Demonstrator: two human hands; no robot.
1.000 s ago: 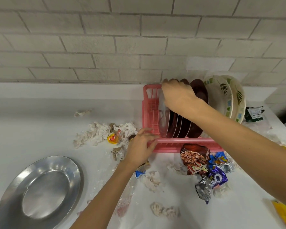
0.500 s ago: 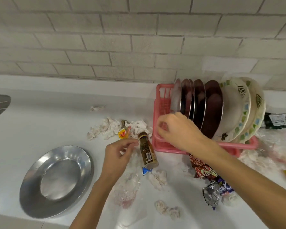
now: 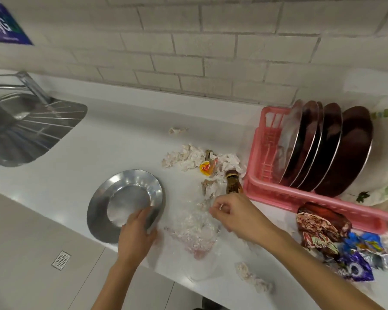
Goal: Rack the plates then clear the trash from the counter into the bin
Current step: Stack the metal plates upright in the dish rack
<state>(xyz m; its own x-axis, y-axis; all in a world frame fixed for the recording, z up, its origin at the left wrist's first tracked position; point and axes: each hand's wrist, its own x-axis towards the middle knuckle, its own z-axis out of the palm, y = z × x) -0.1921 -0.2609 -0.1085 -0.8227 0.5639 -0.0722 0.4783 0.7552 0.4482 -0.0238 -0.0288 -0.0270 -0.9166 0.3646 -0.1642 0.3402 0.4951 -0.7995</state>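
Left hand [image 3: 134, 234] reached flat steel plate [image 3: 119, 195], fingers [image 3: 142, 217] clamping rim; right hand [image 3: 238, 217] loosely curled.

Blue sign [image 3: 7, 25] on tiled wall [image 3: 188, 41]: white lettering, tilted, not legible; purple foil wrapper [image 3: 356, 268] on counter [image 3: 121, 130]: one large white "O", remainder crumpled; red snack packet [image 3: 320, 224]: print unreadable.

Steel plate [image 3: 121, 198]: flat on the counter [image 3: 121, 130], 7 o'clock.
Left hand [image 3: 136, 233]: grips the plate's rim at its 5 o'clock edge.
Right hand [image 3: 238, 214]: fingers curled, just before the brown bottle [image 3: 233, 182]; any hold unclear.
Pink rack [image 3: 278, 195]: 3 o'clock, racked plates [image 3: 329, 148] upright.
Wrappers [image 3: 354, 262]: 4 o'clock.
Sink [image 3: 20, 130]: 9 o'clock.
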